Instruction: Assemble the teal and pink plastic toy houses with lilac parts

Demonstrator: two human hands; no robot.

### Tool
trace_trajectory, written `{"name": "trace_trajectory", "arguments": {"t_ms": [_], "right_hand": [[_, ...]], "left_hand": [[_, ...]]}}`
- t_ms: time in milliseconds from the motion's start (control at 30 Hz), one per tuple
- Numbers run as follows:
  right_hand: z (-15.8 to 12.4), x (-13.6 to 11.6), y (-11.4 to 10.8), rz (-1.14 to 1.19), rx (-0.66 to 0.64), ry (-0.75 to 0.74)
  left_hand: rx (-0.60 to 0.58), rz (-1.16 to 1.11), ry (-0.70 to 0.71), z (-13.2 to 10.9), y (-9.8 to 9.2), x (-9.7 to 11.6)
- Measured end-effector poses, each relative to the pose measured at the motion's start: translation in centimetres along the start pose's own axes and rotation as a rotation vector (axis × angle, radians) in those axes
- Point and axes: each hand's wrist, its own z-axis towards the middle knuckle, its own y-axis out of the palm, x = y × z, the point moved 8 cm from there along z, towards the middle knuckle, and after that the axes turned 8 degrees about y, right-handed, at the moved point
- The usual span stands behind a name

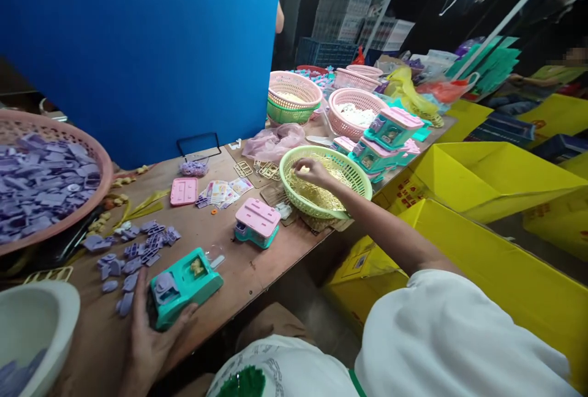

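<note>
My left hand [151, 336] grips a teal plastic toy case [188, 280] at the table's front edge, thumb on the near side. A lilac piece [165, 287] sits in one recess of the case and a small yellowish figure [197, 267] in another. My right arm reaches out to a light green basket [362, 192] of pale yellow plastic parts [321, 185]. Over them, my right hand [311, 171] has its fingers curled together; whatever they hold is too small to make out. Loose lilac parts [147, 244] lie beyond the left hand.
A pink-topped teal toy [257, 222] stands mid-table, near a pink panel [184, 192] and sticker sheets [223, 193]. At left is a large pink basket [108, 170] of lilac parts. Stacked toys [390, 133] stand beyond the green basket; yellow boxes [487, 244] line the right. A blue board [184, 48] rises behind.
</note>
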Motion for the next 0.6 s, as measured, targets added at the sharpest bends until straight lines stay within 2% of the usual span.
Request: {"name": "trace_trajectory", "arguments": {"t_ms": [133,200,233,300,400,433,500,600], "right_hand": [[-1.0,-0.5,-3.2,0.545,0.164,0.027],[-2.5,-2.2,-3.4,0.743,0.224,0.020],[-3.6,-3.6,-2.9,0.804,0.213,0.017],[-6.7,-7.4,-0.2,0.876,0.053,0.022],[-13.1,-13.4,6.6,0.849,-0.353,0.071],[-15.1,-14.8,8.7,0.842,-0.448,0.098],[-17.6,-16.7,11.6,0.873,-0.489,0.139],[-18.8,-18.6,13.0,0.944,-0.380,0.078]], "left_hand": [[0.034,-0.119,-0.034,-0.2,0.0,0.3],[0.005,-0.187,-0.021,-0.4,0.4,0.3],[0.012,-0.228,-0.024,-0.5,0.4,0.1],[0.047,-0.293,-0.054,-0.7,0.3,-0.5],[0.028,-0.364,-0.074,-1.1,0.6,-1.0],[0.009,-0.373,-0.067,-1.2,0.6,-0.9],[-0.018,-0.372,-0.038,-1.4,0.5,-0.4],[-0.063,-0.374,0.009,-1.6,0.4,0.4]]}}
